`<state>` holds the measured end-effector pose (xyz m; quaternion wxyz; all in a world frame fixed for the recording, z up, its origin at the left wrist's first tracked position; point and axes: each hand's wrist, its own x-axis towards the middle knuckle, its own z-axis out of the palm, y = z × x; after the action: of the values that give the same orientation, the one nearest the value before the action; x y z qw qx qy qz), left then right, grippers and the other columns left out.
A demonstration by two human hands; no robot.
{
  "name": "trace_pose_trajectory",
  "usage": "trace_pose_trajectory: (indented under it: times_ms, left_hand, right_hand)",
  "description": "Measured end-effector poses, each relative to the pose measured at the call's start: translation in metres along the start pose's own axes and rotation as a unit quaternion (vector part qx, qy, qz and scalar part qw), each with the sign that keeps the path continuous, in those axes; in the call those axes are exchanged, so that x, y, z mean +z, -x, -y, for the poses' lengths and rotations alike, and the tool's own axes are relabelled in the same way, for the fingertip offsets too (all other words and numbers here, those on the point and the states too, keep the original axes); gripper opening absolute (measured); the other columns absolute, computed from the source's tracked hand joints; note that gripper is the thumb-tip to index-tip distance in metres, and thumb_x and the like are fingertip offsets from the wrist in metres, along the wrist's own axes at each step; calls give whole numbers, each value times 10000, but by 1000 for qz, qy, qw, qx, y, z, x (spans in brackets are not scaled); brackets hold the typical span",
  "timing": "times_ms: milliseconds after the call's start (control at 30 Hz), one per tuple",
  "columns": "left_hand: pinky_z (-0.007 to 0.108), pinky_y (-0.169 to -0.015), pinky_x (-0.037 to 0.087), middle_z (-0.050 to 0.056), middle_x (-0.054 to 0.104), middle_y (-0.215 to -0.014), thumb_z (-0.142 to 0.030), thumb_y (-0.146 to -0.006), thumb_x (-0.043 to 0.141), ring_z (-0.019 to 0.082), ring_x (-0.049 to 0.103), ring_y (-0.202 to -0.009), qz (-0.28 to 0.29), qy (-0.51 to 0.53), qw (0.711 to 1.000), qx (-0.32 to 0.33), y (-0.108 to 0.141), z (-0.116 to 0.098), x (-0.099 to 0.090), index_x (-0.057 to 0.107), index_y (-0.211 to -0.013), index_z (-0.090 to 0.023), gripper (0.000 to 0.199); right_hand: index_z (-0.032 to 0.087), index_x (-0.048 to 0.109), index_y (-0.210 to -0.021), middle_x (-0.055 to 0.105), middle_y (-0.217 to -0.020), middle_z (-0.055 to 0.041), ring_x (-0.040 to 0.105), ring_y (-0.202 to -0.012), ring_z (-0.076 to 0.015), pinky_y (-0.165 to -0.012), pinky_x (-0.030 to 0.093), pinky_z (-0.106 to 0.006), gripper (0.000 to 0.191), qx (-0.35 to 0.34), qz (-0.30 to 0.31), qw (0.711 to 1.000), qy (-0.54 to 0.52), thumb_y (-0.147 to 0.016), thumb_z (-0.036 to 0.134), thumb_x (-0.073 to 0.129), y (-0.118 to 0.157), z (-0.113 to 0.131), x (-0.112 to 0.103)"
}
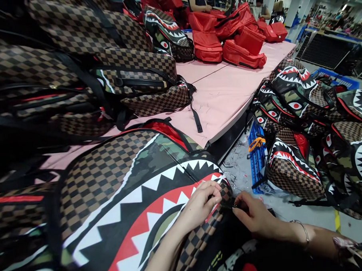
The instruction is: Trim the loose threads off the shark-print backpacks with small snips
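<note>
A checkered and camouflage backpack point(110, 174) with a printed shark mouth lies across the near table, its red lining showing at the top. Over its right end is my left hand point(202, 202), fingers curled and pinched together; what they hold is too small to name. Just to the right, beside the bag's lower edge, my right hand point(252, 214) has its thumb and index finger closed round a small dark object that I cannot make out. A bracelet circles my right wrist.
Checkered backpacks point(90, 47) are piled at the left on the pink table point(223, 89). Red bags point(207, 42) lie at its far end, near people. On the right, shark-print backpacks point(296, 158) are heaped over a blue crate point(257, 160). Thread scraps litter the floor.
</note>
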<state>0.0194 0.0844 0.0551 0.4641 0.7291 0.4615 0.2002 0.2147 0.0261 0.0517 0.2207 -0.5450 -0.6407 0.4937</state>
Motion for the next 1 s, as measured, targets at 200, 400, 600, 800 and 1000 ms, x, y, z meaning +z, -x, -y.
trace_pose_trajectory:
  times_ms: [200,400,600,800,1000]
  left_hand:
    - [336,-821,425,48,601,-939,-179,-727,462,188,540,-895,-12,-14,1000,8,1,4,-1,519,-592,-201,148]
    - [330,-780,436,43,610,-919,-191,-708,477,192,554,-864,6,-5,1000,-5,-2,4,-1,502,-566,-198,144]
    - [345,-751,440,46,609,-884,-200,-712,469,203,540,-853,-16,-35,999,-3,-2,0,3,497,-571,-205,144]
    - [361,-818,426,53,613,-920,-199,-720,474,214,539,-915,-46,-36,998,12,-2,5,6,516,-589,-202,138]
    - [329,-715,463,48,605,-798,-375,-783,452,189,564,-758,-173,43,983,-43,9,1,-16,538,-685,-192,225]
  right_hand:
    - [218,455,-921,520,-616,28,447,-518,-130,-503,253,-243,132,-16,-18,994,108,-825,308,469,-3,10,6]
    - [203,455,-930,542,-641,6,476,-535,-148,-512,222,-252,146,-30,-17,978,207,-830,310,456,-4,14,8]
    - [189,458,-967,585,-705,-15,527,-585,-164,-529,248,-253,158,-57,-22,972,227,-850,290,427,-9,15,15]
    - [200,490,-914,552,-667,12,473,-544,-129,-520,255,-244,106,-72,-11,982,174,-849,250,423,-15,9,14]
    - [185,513,-823,435,-570,57,372,-498,-78,-474,254,-202,269,11,-18,988,-152,-810,453,513,-14,-7,8]
